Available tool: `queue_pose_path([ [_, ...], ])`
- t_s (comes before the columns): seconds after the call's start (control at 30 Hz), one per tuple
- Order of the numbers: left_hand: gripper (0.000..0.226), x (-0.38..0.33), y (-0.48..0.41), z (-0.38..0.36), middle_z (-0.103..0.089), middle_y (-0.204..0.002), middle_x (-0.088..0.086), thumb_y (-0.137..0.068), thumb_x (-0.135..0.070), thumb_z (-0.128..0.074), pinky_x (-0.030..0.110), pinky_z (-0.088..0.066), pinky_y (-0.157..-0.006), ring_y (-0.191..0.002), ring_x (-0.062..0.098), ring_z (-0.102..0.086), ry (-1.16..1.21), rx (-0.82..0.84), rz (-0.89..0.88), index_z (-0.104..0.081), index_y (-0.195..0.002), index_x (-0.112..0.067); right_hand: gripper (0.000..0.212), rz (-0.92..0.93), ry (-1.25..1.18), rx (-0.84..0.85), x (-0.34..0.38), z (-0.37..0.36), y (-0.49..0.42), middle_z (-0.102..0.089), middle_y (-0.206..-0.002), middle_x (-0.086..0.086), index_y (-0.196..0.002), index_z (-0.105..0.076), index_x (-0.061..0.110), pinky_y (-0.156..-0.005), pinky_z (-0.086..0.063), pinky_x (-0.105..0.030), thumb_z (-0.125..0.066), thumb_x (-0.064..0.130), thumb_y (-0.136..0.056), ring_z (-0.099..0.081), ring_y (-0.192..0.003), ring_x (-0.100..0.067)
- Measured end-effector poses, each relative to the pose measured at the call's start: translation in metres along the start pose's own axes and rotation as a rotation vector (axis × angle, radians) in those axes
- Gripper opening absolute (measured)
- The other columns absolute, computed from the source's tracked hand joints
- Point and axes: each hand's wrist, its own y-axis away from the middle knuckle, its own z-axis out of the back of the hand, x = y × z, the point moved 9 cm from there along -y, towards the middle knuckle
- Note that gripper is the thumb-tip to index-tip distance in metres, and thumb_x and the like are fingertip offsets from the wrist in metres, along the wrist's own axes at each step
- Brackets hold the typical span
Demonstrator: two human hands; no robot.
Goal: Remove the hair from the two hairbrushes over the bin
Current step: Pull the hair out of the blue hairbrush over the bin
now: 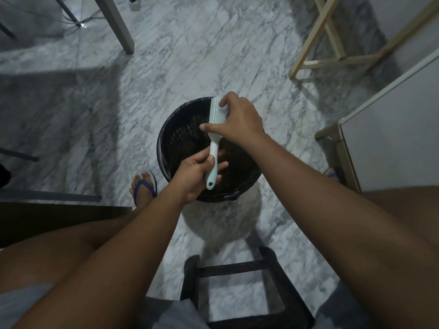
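Just short of the bin on our side sits a black square-framed stool [237, 279]. Over the near half of the round black bag-lined bin [172, 141], our left hand [192, 178] is wrapped round the handle of the pale mint plastic hairbrush [214, 124], so that's the nearer hand. The brush runs lengthwise away from us, head over the bin's far rim, bristles facing right. Our right hand [238, 121] is up there, thumb at the neck, fingers curled into the bristles. Can't tell if it's caught any hair. Second brush isn't in view.

Smooth plastic hairbrush [212, 138], woven bin [183, 138], polished marble floor [190, 55]
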Motion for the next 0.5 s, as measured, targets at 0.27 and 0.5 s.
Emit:
queue_pose_path([
  [0.27,0.036,0.004,0.001,-0.001,-0.068,-0.126,-0.002,-0.101,-0.007,-0.045,0.031,-0.056,-0.069,-0.103,0.019,-0.070,0.016,0.024,0.037,-0.056,-0.134,-0.017,0.034,-0.185,-0.100,-0.184,-0.025,0.024,-0.023,-0.072,-0.079,0.002,-0.081,-0.071,0.015,-0.073,-0.055,-0.030,-0.062,0.047,-0.090,-0.067,-0.079,-0.017],
  [0.5,0.034,0.015,0.003,0.002,-0.069,-0.124,-0.004,-0.101,-0.008,-0.046,0.031,-0.053,-0.070,-0.103,0.018,-0.071,-0.046,0.034,0.056,-0.059,-0.130,-0.020,0.042,-0.108,-0.280,0.064,-0.019,0.008,-0.025,-0.066,-0.087,0.011,-0.102,-0.072,0.022,-0.080,-0.055,-0.027,-0.076,0.055,-0.077,-0.065,-0.089,-0.008],
])
